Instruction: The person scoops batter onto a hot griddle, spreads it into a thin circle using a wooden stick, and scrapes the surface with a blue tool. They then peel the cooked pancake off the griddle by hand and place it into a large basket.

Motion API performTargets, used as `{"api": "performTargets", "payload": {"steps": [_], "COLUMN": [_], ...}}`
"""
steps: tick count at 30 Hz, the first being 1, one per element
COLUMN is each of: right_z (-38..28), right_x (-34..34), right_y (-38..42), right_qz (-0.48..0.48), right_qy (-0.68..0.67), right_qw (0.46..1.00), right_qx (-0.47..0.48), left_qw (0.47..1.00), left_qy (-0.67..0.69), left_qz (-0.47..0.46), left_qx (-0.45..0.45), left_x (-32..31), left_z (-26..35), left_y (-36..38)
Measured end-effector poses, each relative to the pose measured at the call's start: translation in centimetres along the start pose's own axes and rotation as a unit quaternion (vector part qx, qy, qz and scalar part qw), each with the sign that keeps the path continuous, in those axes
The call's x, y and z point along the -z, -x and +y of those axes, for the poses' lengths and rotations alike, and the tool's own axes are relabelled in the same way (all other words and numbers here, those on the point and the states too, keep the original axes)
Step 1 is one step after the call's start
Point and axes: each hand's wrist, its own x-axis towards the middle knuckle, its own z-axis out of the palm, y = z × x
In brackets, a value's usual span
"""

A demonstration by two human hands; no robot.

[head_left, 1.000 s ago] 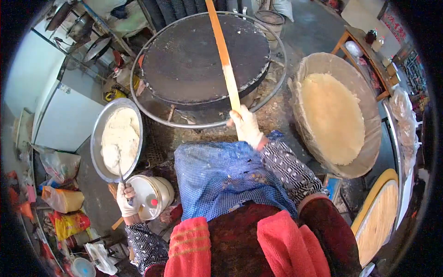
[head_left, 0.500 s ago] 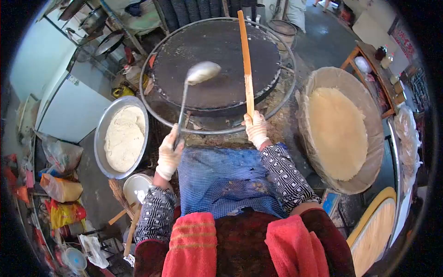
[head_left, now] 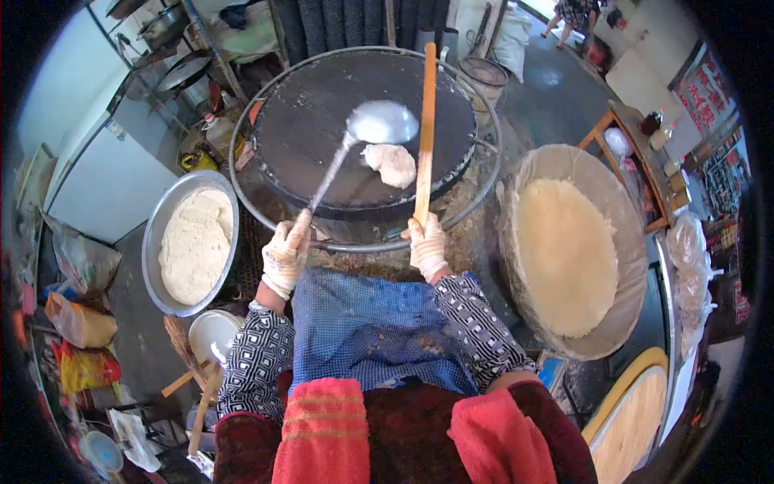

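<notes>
My left hand [head_left: 286,256], in a pale glove, is closed around the handle of a metal ladle [head_left: 382,123]. The ladle's shiny bowl hangs over the round black griddle [head_left: 306,109]. Just below the bowl in view, a lump of pale batter [head_left: 393,166] lies toward the griddle's near right side. My gloved right hand [head_left: 427,246] grips the lower end of a long flat wooden spreader [head_left: 427,133], which points away from me across the griddle's right part. Its far end reaches near the back rim.
A metal ring [head_left: 242,173] surrounds the griddle. To the left stands a metal basin [head_left: 151,266] of pale dough or batter; to the right, a large cloth-lined basket [head_left: 637,266] holds stacked thin flatbreads. A wooden shelf [head_left: 659,161] with bottles and a distant person [head_left: 574,14] are at upper right.
The ladle has moved right and emptied a lump of batter onto the griddle. The spreader has shifted little relative to the griddle. My view has turned slightly, and a person shows at upper right.
</notes>
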Motion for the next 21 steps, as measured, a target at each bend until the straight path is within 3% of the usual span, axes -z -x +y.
{"api": "performTargets", "payload": {"steps": [2, 4, 5, 6, 7, 8, 9, 10, 11, 12, 13, 14, 15, 18, 21], "right_z": [-0.9, -3.8, -4.8, -4.7, -4.5, -4.4, -3.4, -0.9, -2.2, -6.1, -3.2, -5.5, -5.5, -6.0, -7.6], "right_x": [0.3, 2.2, 3.5, 4.7, 6.0, 7.0, 7.0, 7.1, 6.4, 6.2, 5.9, 5.6, 5.7, 6.3, 4.2], "right_y": [0.4, 1.7, 2.2, 2.2, 2.1, 2.2, 2.7, 1.2, 2.2, 3.2, 2.8, 2.9, 2.4, 0.6, 2.3], "right_qz": [-0.023, -0.047, -0.101, -0.100, -0.162, -0.217, -0.213, -0.265, -0.282, -0.283, -0.213, -0.218, -0.183, -0.116, -0.166], "right_qy": [-0.195, -0.247, -0.278, -0.276, -0.217, -0.158, -0.145, -0.178, 0.059, 0.234, 0.363, 0.413, 0.423, 0.431, 0.426], "right_qw": [0.980, 0.966, 0.951, 0.951, 0.956, 0.955, 0.957, 0.903, 0.940, 0.925, 0.885, 0.880, 0.883, 0.893, 0.881], "right_qx": [0.018, -0.056, -0.095, -0.093, -0.109, -0.124, -0.132, -0.286, -0.183, -0.097, 0.200, 0.088, 0.083, 0.064, 0.123], "left_qw": [0.984, 0.982, 0.981, 0.964, 0.891, 0.885, 0.929, 0.915, 0.929, 0.910, 0.801, 0.828, 0.801, 0.807, 0.786], "left_qy": [0.148, 0.050, 0.026, 0.083, 0.172, 0.149, -0.010, -0.021, -0.036, -0.063, -0.039, -0.043, -0.075, -0.113, -0.173], "left_qz": [0.075, 0.156, 0.146, 0.121, 0.060, 0.079, 0.038, -0.042, -0.050, -0.101, -0.220, -0.116, -0.159, -0.199, -0.287], "left_qx": [0.070, 0.092, 0.127, 0.224, 0.417, 0.435, 0.367, 0.401, 0.366, 0.397, 0.556, 0.546, 0.572, 0.545, 0.520], "left_x": [2.0, 3.6, 4.3, 5.1, 6.4, 6.6, 7.3, 7.2, 6.3, 5.6, 7.8, 7.1, 7.9, 7.7, 7.6], "left_z": [0.9, 0.2, -1.0, -2.3, -3.3, -5.3, -7.6, -11.4, -15.3, -18.3, -15.3, -16.1, -15.9, -16.6, -17.5], "left_y": [-0.3, 0.9, 2.5, 4.4, 6.7, 9.6, 12.7, 17.0, 22.5, 26.2, 23.8, 26.1, 25.4, 25.8, 25.6]}}
